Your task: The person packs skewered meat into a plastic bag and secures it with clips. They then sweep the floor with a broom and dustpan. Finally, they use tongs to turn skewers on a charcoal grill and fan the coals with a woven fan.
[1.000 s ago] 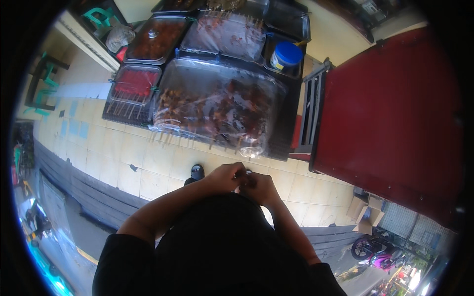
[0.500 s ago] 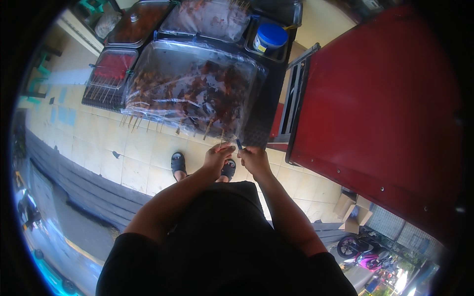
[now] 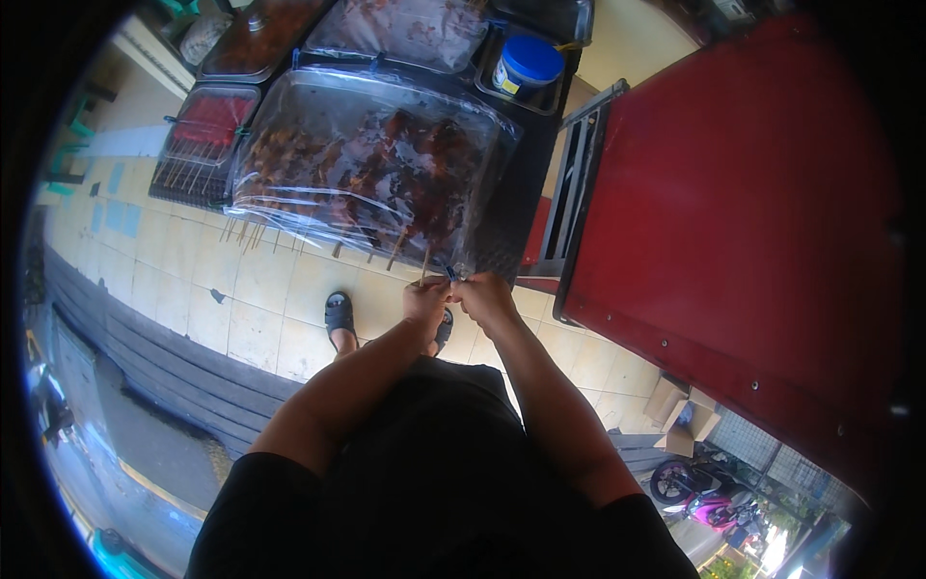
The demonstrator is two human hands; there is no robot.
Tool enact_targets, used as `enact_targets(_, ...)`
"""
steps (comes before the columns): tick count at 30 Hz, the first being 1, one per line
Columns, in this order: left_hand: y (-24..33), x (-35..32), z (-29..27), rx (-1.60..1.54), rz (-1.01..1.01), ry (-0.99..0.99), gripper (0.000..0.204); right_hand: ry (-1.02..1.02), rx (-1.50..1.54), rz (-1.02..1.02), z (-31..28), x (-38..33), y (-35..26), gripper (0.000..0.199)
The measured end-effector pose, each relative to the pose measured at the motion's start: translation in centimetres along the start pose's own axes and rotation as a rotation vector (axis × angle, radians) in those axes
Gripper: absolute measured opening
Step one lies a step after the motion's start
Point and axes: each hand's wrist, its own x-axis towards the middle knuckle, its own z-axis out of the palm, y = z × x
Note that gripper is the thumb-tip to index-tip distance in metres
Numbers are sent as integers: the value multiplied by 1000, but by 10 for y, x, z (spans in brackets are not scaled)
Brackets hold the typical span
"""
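Nearest the camera, both forearms run up from the dark shirt and meet at the near corner of the tray. The left hand (image 3: pixel 426 297) and the right hand (image 3: pixel 485 296) are pressed together there, fingers pinched shut on a small blue tie (image 3: pixel 449 274) and on the gathered edge of the clear plastic cover (image 3: pixel 371 159). A second ago the hands were closed on each other lower down, apart from the tray; since then they have moved up to the corner, so the work has shifted, as I judge it, from readying the tie to fastening the cover at this point.

Below the hands, sandalled feet (image 3: pixel 340 314) stand on the pale floor tiles (image 3: pixel 260 299). Just beyond the fingers, the cover stretches over the skewered grilled meat (image 3: pixel 386 174), whose wooden sticks poke out toward the near edge. To the left lies a tray of red skewers (image 3: pixel 207 125). Farther off stand more covered trays and a blue-lidded tub (image 3: pixel 527 64). On the right, a large red panel (image 3: pixel 752 222) fills the scene.
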Motion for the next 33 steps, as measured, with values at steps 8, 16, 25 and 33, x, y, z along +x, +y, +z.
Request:
enact_targets(8, 7, 0, -4, 129, 26, 10, 8, 21, -58, -16, 6, 22, -3, 29)
enact_targets(16, 22, 1, -18, 323, -4, -104, 21, 5, -27, 16, 6, 33, 1, 25)
enact_targets(25, 52, -2, -194, 1039, 288, -729, 44, 97, 112, -10, 16, 18, 43, 38)
enact_targets(33, 194, -70, -317, 778, -316, -433, 41, 627, -189, -293, 35, -2, 44, 41)
